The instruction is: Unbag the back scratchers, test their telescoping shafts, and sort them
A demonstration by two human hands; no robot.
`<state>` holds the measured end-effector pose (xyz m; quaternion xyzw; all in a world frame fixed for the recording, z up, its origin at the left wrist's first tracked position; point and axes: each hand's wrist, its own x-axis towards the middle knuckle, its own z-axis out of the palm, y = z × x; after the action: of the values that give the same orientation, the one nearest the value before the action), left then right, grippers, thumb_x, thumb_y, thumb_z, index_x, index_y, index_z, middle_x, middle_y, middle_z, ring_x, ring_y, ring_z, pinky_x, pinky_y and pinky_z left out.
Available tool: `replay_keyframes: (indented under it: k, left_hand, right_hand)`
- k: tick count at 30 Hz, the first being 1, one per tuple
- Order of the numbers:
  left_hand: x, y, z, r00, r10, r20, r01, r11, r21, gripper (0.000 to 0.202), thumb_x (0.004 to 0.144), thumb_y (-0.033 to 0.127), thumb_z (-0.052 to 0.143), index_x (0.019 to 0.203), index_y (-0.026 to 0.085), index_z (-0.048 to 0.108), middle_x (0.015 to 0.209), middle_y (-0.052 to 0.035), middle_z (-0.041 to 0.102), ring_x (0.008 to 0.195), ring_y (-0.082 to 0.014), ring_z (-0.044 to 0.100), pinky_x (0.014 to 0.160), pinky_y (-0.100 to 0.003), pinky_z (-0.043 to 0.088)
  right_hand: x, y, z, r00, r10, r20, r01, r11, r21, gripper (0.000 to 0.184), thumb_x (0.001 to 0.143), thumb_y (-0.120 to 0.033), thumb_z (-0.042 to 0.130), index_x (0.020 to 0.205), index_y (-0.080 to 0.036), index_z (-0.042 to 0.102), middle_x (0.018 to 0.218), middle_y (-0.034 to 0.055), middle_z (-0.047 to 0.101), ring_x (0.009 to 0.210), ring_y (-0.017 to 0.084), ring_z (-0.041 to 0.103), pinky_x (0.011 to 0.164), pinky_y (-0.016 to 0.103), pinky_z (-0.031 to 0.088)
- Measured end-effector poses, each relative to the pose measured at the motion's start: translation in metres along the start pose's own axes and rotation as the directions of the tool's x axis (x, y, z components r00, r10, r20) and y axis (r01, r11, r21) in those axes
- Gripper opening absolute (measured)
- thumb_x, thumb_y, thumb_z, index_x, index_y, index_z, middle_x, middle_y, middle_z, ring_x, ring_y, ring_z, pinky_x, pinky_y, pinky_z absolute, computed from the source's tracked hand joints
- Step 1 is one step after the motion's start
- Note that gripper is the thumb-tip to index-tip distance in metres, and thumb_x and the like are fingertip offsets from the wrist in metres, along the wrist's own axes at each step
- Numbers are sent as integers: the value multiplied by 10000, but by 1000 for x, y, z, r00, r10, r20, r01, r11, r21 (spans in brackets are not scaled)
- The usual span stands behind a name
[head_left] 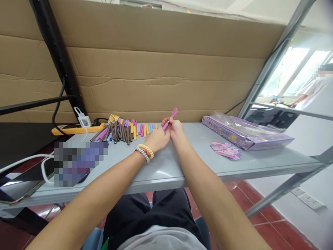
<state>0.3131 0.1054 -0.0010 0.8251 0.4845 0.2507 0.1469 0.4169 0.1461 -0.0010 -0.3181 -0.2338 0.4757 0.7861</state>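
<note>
A pink back scratcher [174,113] with a claw-shaped head is held between my two hands, its head pointing up and slightly right. My left hand [157,139], with beaded bands at the wrist, is closed around its lower end. My right hand [176,128] pinches it just below the head; part of the handle is hidden by the fingers. Left of my hands lies a pile of back scratchers [120,129] with yellow, purple and pink claws and dark metallic rods. Between the pile and my left hand runs a row of short coloured handles [145,130] in yellow, blue and pink.
On the grey shelf [161,175], a purple box [238,133] with clear plastic stands at right, behind pink printed cards [226,150]. An orange power strip [75,129] with a white charger [84,120] and cables sits at left. Cardboard [166,69] walls the back. Another person stands far right.
</note>
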Motion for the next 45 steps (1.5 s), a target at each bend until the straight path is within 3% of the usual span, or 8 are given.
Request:
replay_keyframes:
  k: [3,13,19,22,25,31,38,45]
  left_hand:
    - [-3,0,2,1000,21,12,-22,1000,14,459,883,444,272,1091,127,530,999,-208,652,883,-321,637,660,-358,439]
    - [-8,-11,-6,968,151,198,-162,986,39,221,740,416,517,697,201,496,680,-73,616,584,-206,579,485,-291,356]
    - [-1,-26,-29,873,97,479,20,972,-233,320,726,470,570,602,218,415,443,44,373,362,-112,354,384,-262,263]
    - [2,-32,-26,929,130,346,-63,978,-199,394,808,543,445,610,203,468,542,-3,492,486,-141,471,461,-262,354]
    - [7,-37,-14,982,142,127,-135,989,-68,434,882,514,316,674,192,520,730,-71,619,687,-196,571,605,-289,420]
    - [12,-37,2,996,57,-70,-56,998,14,281,892,305,326,922,161,565,953,-169,653,878,-279,609,709,-345,430]
    - [4,-27,3,947,270,173,-229,947,-227,293,784,394,547,994,192,511,917,-73,645,790,-229,602,629,-289,434]
    - [0,-13,16,966,251,63,-252,968,4,322,861,426,480,1021,147,472,908,-134,651,822,-271,624,640,-308,422]
  right_hand:
    - [-4,-9,0,987,132,-87,-128,990,51,190,887,-117,405,720,-168,480,551,8,580,483,112,582,508,259,544]
    - [14,-43,-26,971,25,-236,24,979,203,300,961,-158,264,697,-186,403,542,-59,486,433,30,519,518,152,530]
    - [15,-59,-36,956,-74,-285,143,962,230,312,967,-153,228,700,-197,384,568,-68,457,425,23,500,520,134,522]
    - [9,-53,-31,961,-92,-261,153,963,223,295,975,-230,240,736,-201,410,611,-55,505,482,37,547,567,173,542]
    - [-2,-34,-17,997,-4,-83,18,985,171,316,969,-379,228,814,-210,445,672,-13,581,572,100,608,610,289,560]
    - [-19,1,9,981,127,145,-142,985,95,374,958,-437,201,804,-204,450,544,-21,523,459,112,502,512,263,469]
    - [-14,-12,5,982,187,30,-189,970,154,360,964,-365,234,678,-198,375,433,-86,294,332,62,254,359,184,264]
    - [-16,-25,7,977,185,-105,-165,970,180,274,889,-270,331,625,-202,302,420,-100,171,326,55,121,317,195,120]
